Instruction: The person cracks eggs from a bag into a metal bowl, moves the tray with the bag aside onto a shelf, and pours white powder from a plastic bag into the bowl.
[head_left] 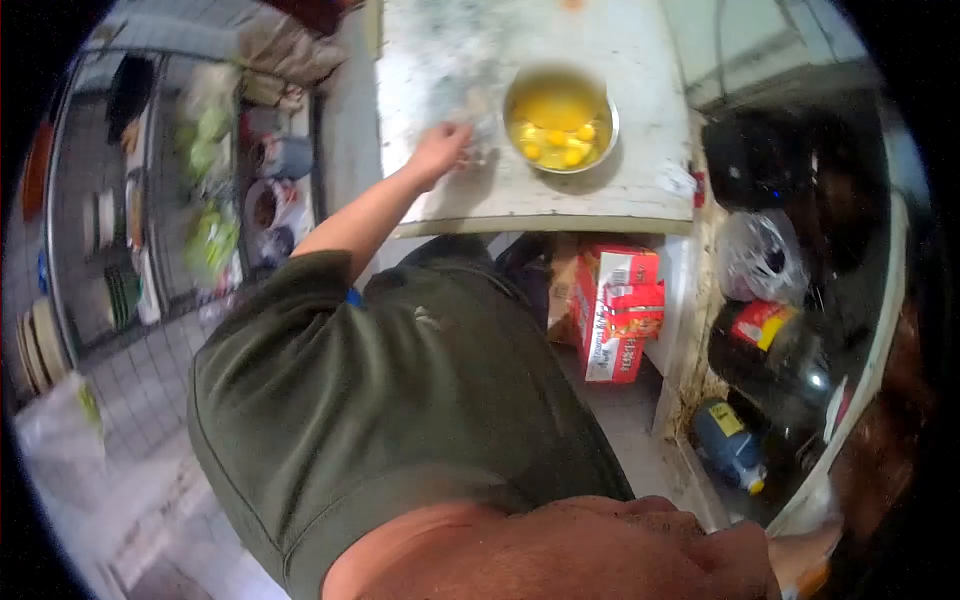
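On the worn white tabletop (440, 60), a metal bowl (612, 135) holds several yellow egg yolks (556, 137) in clear liquid. The bowl's upper rim is blurred. My left hand (443, 154) hovers by the table's front part, left of the bowl and apart from it. Its fingers are curled together, and what they hold, if anything, is too blurred to tell. Bare skin, seemingly my right arm, crosses the bottom of the view toward the lower right, where the fingers cannot be made out.
Below the tabletop are red-and-white boxes (615, 350). To the right stand a clear plastic bag (762, 255), a large dark bottle with a red-yellow label (765, 325) and a blue bottle (728, 440). Wire shelving at the left holds green vegetables (212, 240), containers and stacked plates (42, 345).
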